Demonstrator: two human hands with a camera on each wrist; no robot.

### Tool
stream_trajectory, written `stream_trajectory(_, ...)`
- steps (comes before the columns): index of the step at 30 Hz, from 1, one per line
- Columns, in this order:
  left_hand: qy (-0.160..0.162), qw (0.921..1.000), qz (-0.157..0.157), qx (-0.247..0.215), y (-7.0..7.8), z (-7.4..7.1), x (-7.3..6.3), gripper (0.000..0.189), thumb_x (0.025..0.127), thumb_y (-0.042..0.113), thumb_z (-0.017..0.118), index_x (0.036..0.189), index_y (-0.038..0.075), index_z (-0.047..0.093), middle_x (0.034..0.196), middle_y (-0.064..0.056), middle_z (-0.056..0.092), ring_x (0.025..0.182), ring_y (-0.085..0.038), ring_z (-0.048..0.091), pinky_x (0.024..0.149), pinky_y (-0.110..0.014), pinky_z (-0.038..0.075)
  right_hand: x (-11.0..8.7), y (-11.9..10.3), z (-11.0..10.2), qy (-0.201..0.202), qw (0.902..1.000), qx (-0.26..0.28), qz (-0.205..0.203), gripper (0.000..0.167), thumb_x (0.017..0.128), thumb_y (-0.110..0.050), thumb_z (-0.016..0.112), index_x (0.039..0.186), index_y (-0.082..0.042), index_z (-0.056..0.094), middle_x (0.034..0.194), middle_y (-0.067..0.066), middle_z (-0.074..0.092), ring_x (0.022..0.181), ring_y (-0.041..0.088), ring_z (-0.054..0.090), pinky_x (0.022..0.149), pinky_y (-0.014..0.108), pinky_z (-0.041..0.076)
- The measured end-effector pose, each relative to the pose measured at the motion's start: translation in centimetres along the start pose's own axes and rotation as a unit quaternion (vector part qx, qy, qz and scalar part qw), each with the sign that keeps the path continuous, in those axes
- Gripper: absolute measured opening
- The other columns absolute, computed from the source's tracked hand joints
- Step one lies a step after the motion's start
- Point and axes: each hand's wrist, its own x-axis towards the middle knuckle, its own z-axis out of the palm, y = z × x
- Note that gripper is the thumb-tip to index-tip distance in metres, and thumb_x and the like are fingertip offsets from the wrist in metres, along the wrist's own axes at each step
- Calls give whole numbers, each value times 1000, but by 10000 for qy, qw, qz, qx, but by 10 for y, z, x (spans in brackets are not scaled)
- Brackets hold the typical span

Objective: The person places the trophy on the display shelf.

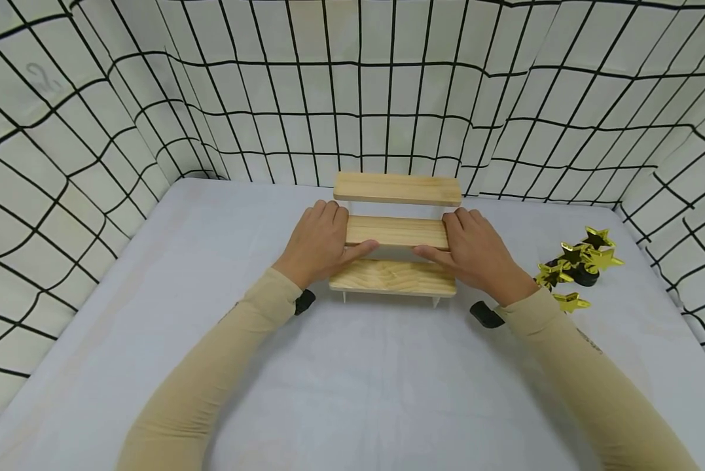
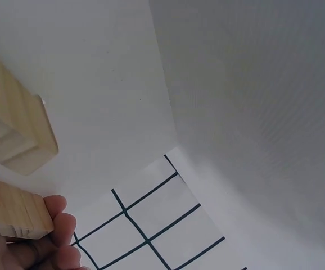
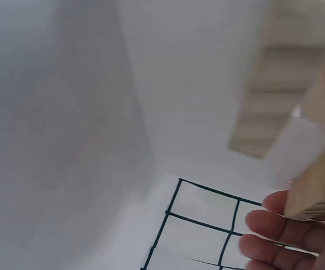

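Beige sleeves (image 1: 211, 366) reach in from the near edge, each with a black device (image 1: 486, 314) at the wrist. The left hand (image 1: 323, 242) is clamped on the left end of the middle board (image 1: 396, 232) of a small wooden stand, its thumb along the near edge and its fingers bent over the far side. The right hand (image 1: 476, 252) grips the opposite end in the same way, so the two hands are apart, with the bare middle of the board between them. Nearer than that board lies the front board (image 1: 393, 277), with white legs (image 1: 345, 297) beneath it; beyond lies the back board (image 1: 397, 188), untouched. The stand is toward the far edge of the white worktop (image 1: 352, 379), around the middle of its width. To the right, behind the right forearm, shiny gold stars (image 1: 602, 260) sit in a cluster among black pieces (image 1: 586, 276). Past the worktop rises a white wall (image 1: 376, 91) crossed by a black grid (image 1: 360, 88), which also runs along both sides. Counted: two hands, two wrist devices, three boards, two legs showing, at least five stars; the black pieces overlap too much to count.
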Motion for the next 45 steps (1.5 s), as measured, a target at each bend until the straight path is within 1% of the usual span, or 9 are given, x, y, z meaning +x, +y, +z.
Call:
stream_trajectory(5, -82, 9999, -13, 58, 1, -3, -3, 70, 89, 68, 63, 89, -2, 60, 82, -14, 58, 76, -31, 52, 65, -38, 43, -6, -2, -14, -511, 9967, 419, 469, 86, 92, -60, 67, 137, 11, 50, 128, 29, 58, 103, 41, 62, 92, 52, 53)
stream_trajectory(13, -308, 9994, -56, 167, 0, -10, -7, 68, 93, 67, 59, 89, -1, 59, 82, -13, 55, 77, -30, 47, 66, -36, 40, -20, 1, -48, -705, 9906, 810, 842, 84, 100, -58, 55, 152, 5, 38, 147, 29, 48, 130, 46, 53, 110, 60, 44)
stream_trajectory(18, -185, 9995, 41, 238, 0, -10, -7, 66, 91, 65, 62, 88, -1, 59, 80, -13, 55, 75, -30, 47, 65, -35, 39, -29, 8, -71, -258, 9908, 978, 899, 81, 102, -61, 49, 154, -1, 38, 145, 25, 49, 130, 43, 52, 106, 62, 44)
stream_trajectory(22, -91, 9996, 58, 278, 0, -10, -6, 68, 91, 66, 63, 88, -2, 59, 79, -13, 55, 74, -29, 47, 64, -35, 38, -39, 21, -85, 708, 9884, 1233, 540, 78, 102, -65, 43, 149, -2, 45, 134, 23, 57, 121, 40, 57, 93, 55, 47)
stream_trajectory(26, -111, 9996, 46, 248, 0, -8, -5, 68, 91, 66, 62, 86, -1, 58, 78, -13, 54, 75, -30, 48, 65, -35, 38, -49, 43, -92, 1799, 9684, 1727, 94, 82, 100, -70, 37, 142, -1, 54, 122, 22, 65, 115, 22, 61, 88, 29, 42)
stream_trajectory(31, -48, 9994, 165, 285, -1, -6, -3, 67, 93, 67, 59, 84, 0, 56, 77, -12, 54, 76, -30, 49, 65, -35, 39, -67, 74, -97, 2450, 9374, 2462, 258, 78, 101, -66, 40, 137, 0, 59, 119, -15, 67, 109, -11, 55, 94, 8, 36)
stream_trajectory(33, 53, 9992, 239, 311, -1, -5, -3, 69, 94, 69, 56, 83, 0, 56, 76, -11, 53, 74, -29, 48, 64, -34, 38, -74, 84, -99, 2535, 9295, 2643, 443, 69, 104, -60, 41, 135, -3, 61, 119, -27, 62, 107, -11, 56, 93, 8, 37)
stream_trajectory(39, 237, 9987, 358, 267, -2, -3, -3, 84, 98, 77, 22, 80, 1, 53, 73, -11, 51, 70, -28, 45, 63, -34, 36, -91, 105, -100, 2859, 9033, 3042, 991, 37, 109, -41, 42, 133, -21, 62, 113, -23, 64, 100, -5, 60, 92, 8, 43)
stream_trajectory(45, 253, 9990, 321, 175, 1, -3, -2, 69, 92, 68, 58, 80, 1, 53, 73, -11, 50, 69, -28, 44, 62, -35, 35, -109, 126, -88, 3393, 8576, 3554, 1520, 38, 108, -41, 47, 126, -13, 66, 106, -11, 67, 95, 3, 62, 89, 11, 47)
